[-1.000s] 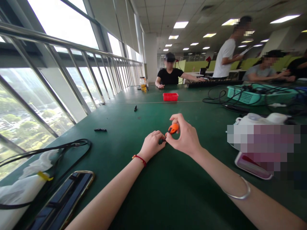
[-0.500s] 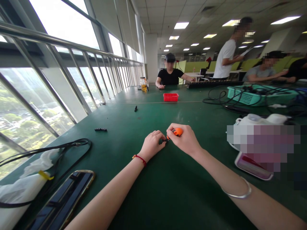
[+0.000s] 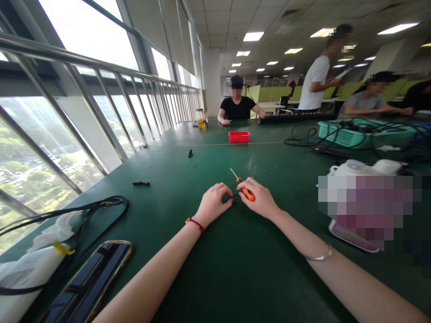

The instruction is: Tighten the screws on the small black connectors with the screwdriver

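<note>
A small black piece [image 3: 234, 197] is pinched between the thumb and fingers of my left hand [image 3: 213, 200], down at the green table [image 3: 208, 278]; its exact kind is too small to make out. Just to the right, my right hand [image 3: 259, 198] is closed around an orange and black screwdriver [image 3: 248, 194]. The screwdriver's thin metal shaft points away and up to the left, apart from the black piece. Farther off on the table lie a black jointed piece [image 3: 141, 183] and another small black piece [image 3: 190, 153].
A red tray [image 3: 239, 137] stands ahead, near a seated person [image 3: 237, 107]. At the left are a phone [image 3: 90, 278] and black cables [image 3: 126, 204]. A green basket [image 3: 353, 140] with cables and white containers [image 3: 358, 168] occupy the right side.
The screwdriver has swung from pointing down at the black piece to pointing away from me, its shaft now showing. My left hand keeps its hold on the piece.
</note>
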### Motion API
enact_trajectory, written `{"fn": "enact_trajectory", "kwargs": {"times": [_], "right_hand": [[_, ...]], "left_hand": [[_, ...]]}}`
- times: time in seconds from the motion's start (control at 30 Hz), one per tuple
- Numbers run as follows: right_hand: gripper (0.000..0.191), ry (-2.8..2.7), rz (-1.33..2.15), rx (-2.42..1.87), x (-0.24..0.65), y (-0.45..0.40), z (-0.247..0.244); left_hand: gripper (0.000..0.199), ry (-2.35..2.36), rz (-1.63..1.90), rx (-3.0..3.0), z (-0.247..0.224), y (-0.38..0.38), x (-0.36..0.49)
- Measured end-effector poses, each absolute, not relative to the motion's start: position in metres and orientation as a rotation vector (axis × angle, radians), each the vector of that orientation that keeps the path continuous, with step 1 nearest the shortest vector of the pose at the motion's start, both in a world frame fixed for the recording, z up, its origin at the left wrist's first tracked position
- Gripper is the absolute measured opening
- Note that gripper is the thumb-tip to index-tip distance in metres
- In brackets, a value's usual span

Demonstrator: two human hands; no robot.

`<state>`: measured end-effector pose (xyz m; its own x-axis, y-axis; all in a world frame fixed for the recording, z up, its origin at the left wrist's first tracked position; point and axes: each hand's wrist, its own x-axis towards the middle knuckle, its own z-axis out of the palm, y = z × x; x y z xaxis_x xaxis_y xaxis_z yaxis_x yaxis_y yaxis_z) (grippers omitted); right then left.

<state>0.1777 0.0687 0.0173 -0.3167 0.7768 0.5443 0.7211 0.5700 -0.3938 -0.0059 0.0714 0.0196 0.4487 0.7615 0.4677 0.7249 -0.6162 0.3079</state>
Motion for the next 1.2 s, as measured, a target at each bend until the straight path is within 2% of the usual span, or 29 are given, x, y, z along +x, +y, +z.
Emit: {"fn": "enact_trajectory", "kwargs": {"times": [0.13,0.37,0.63,0.73,0.87,1.2], "right_hand": [[0.022,-2.208,0.136,-1.268,0.1810,0.0710,0.0134],[0.013,-2.322,0.093,-1.223,0.1786,0.0718,0.0130],[0.011,-2.393,-0.251,-1.213,0.1738,0.0681,0.0173],[0.010,-2.364,-0.184,-1.309,0.1746,0.0685,0.0155],[0.020,-2.265,-0.073,-1.339,0.1781,0.0694,0.0138],[0.014,-2.189,0.074,-1.229,0.1758,0.0664,0.0148]], "left_hand": [[0.004,1.322,0.911,2.619,0.0202,0.0708,-0.0057],[0.003,1.275,0.933,2.628,0.0206,0.0693,-0.0055],[0.003,1.304,0.968,2.689,0.0202,0.0692,-0.0048],[0.004,1.342,0.939,2.728,0.0192,0.0698,-0.0044],[0.006,1.367,0.922,2.721,0.0174,0.0711,-0.0051],[0.010,1.249,0.976,2.699,0.0194,0.0707,-0.0056]]}}
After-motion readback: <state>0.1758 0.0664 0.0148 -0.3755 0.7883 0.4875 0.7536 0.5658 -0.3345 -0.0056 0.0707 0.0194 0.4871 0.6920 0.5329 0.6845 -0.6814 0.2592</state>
